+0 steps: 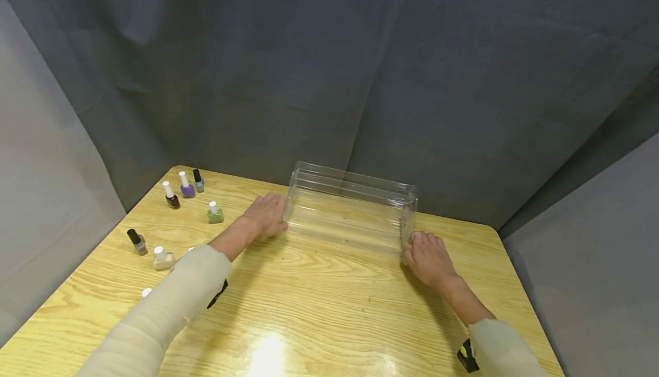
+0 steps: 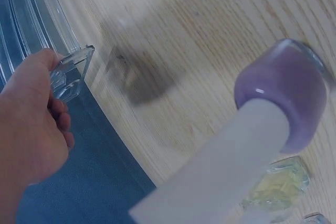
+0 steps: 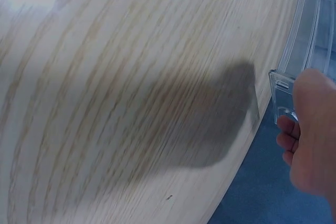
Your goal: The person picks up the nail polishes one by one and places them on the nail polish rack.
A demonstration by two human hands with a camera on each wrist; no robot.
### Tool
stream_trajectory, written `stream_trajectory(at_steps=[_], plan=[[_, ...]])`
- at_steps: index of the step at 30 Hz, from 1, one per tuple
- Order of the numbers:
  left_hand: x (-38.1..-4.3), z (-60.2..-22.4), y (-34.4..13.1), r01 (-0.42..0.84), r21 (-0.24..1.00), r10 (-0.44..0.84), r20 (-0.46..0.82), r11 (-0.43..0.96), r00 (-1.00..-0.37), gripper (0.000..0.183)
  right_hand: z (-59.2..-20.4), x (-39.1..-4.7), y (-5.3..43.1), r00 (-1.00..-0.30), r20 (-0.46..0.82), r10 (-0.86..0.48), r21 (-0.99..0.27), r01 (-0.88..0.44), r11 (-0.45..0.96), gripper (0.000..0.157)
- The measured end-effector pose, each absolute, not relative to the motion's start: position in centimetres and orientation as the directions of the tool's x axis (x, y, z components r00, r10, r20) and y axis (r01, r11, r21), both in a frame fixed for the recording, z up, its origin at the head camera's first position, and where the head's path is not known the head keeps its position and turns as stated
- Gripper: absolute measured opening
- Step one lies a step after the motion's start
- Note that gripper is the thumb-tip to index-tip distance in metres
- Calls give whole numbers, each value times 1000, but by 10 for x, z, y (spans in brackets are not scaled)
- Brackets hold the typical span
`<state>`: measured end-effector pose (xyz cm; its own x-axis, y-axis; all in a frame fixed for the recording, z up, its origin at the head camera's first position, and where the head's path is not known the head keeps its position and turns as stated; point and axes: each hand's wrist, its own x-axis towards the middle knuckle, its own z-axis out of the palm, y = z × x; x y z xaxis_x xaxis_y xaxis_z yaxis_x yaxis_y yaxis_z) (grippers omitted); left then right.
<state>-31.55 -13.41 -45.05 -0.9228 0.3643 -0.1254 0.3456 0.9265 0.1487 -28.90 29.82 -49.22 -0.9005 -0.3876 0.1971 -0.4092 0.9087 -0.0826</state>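
Note:
A clear plastic tiered display rack (image 1: 355,185) is at the far middle of the wooden table, in the head view. My left hand (image 1: 268,215) grips its left end, the thumb on the edge in the left wrist view. At the opposite end, my right hand (image 1: 428,258) holds the rack with fingers curled under the side panel, as the right wrist view shows. Close to the left wrist camera stands a purple nail polish bottle (image 2: 286,93) with a white cap. Whether the rack touches the table is hard to tell.
Several nail polish bottles stand on the table's left side, among them a green one (image 1: 215,214), a dark one (image 1: 172,198) and a beige one (image 1: 163,260). My left sleeve partly hides some. A dark curtain (image 1: 329,79) hangs behind the table's back edge.

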Motion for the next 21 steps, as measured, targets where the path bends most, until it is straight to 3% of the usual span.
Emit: stream_trajectory(at_steps=[9,21], plan=[[-312,-455,-141,363,172,384,-108,916,-917,35,-498,-290,290,-902,208,-378,-101,-404,909,16],[-314,-459,-139,370,145,388,-126,918,-913,40,-504,-290,290,-908,185,-375,-99,-397,912,17]])
